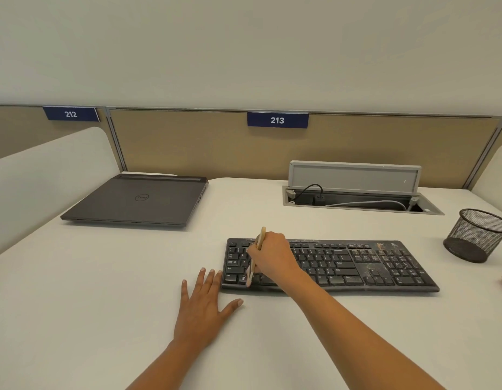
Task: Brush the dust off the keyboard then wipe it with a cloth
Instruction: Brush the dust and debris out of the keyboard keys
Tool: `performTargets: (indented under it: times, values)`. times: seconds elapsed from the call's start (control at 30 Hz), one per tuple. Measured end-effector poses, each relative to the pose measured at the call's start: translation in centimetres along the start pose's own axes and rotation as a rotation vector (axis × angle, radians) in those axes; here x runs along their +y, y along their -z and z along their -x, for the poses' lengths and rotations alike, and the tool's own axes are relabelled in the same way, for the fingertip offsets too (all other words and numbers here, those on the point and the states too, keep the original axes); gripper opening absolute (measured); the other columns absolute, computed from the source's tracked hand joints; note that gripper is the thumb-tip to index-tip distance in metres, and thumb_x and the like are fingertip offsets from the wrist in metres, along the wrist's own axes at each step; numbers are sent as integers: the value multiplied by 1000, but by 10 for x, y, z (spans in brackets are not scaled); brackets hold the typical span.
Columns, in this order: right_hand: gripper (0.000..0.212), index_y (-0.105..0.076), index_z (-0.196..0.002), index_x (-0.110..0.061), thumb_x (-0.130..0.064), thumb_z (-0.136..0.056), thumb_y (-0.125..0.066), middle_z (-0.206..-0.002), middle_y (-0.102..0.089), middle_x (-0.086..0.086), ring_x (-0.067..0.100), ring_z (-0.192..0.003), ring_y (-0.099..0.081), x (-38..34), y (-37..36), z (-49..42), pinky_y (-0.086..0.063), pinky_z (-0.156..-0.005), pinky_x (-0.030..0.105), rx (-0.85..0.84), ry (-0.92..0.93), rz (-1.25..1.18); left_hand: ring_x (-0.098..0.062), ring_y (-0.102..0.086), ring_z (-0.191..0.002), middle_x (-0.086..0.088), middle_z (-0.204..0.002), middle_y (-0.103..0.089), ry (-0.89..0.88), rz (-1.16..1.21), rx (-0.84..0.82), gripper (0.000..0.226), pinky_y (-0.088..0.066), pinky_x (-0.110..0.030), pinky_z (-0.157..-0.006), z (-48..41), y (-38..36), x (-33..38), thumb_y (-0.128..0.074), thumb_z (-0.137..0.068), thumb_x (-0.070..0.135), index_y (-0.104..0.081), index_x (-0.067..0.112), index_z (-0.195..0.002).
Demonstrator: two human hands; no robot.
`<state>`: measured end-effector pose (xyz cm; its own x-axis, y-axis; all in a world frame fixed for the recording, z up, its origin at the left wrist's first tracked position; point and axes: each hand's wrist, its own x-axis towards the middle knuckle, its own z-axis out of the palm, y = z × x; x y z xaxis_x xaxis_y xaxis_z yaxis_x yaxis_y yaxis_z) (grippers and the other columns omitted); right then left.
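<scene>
Two bare hands were at the black, dust-speckled keyboard (pixel 356 266), which lay flat on the white desk (pixel 103 291). The right hand (pixel 269 254) grasped a thin wooden-handled brush (pixel 254 266), its bristles down on the keys near the board's 7 o'clock corner. The left hand (pixel 202 308) lay flat and released on the desk, fingertips at the board's 9 o'clock edge. Most grit sat toward 3 o'clock, so the brushing seemed barely begun. Short, light strokes along each row, flicked one way off the edge while the left hand steadied the board, would probably serve best. At 12 o'clock from the keyboard, an open grey cable well (pixel 432 209) held a black cable (pixel 311 190) and a white one (pixel 368 204). At 2 o'clock the black wire-mesh cup (pixel 475 237) looked empty.
</scene>
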<state>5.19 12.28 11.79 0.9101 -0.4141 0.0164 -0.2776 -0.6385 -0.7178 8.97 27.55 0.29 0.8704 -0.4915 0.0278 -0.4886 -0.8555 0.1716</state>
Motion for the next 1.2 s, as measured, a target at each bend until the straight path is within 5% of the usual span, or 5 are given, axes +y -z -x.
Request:
performTargets:
  times: [0.3, 0.53, 0.7, 0.97, 1.2]
  values:
    - [15, -67, -88, -3, -14, -89, -56, -89, -69, 16, 29, -82, -69, 0, -2, 0, -57, -79, 43, -95, 73, -128, -7, 16, -144, 11, -160, 0, -6, -3, 3, 137, 16, -41, -113, 0, 0, 0, 39, -37, 86, -1, 25, -153]
    - [11, -72, -91, -8, -14, -83, -67, -81, -66, 5, 8, -67, -55, 9, 8, 8, -44, -61, 14, -214, 200, -30, -8, 12, -145, 10, -160, -4, -10, 29, 14, 138, 15, -39, -114, 1, 0, 0, 33, -39, 90, -5, 23, -153]
    - [10, -71, -91, -9, -13, -84, -64, -91, -69, 9, 15, -74, -59, 21, 28, 11, -50, -66, 23, -214, 178, 103, -9, 12, -145, 9, -160, -4, 11, 46, 23, 138, 13, -39, -115, 1, -2, -1, 31, -39, 91, -4, 22, -153]
    - [14, -68, -87, -6, -16, -89, -59, -89, -69, 17, 28, -82, -68, 31, 33, 7, -56, -77, 41, 51, 59, -46, -13, 12, -146, 4, -161, -2, 84, 69, -4, 147, 8, -44, -116, -9, 2, 4, 33, -31, 91, -4, 18, -153]
    - [29, -65, -78, 0, -17, -95, -48, -61, -56, 2, 12, -58, -52, 32, 10, 18, -49, -63, 19, 124, 37, 13, -13, 10, -146, 4, -160, -6, 56, 55, -6, 146, 7, -44, -116, -21, -1, 11, 37, -33, 88, -7, 18, -153]
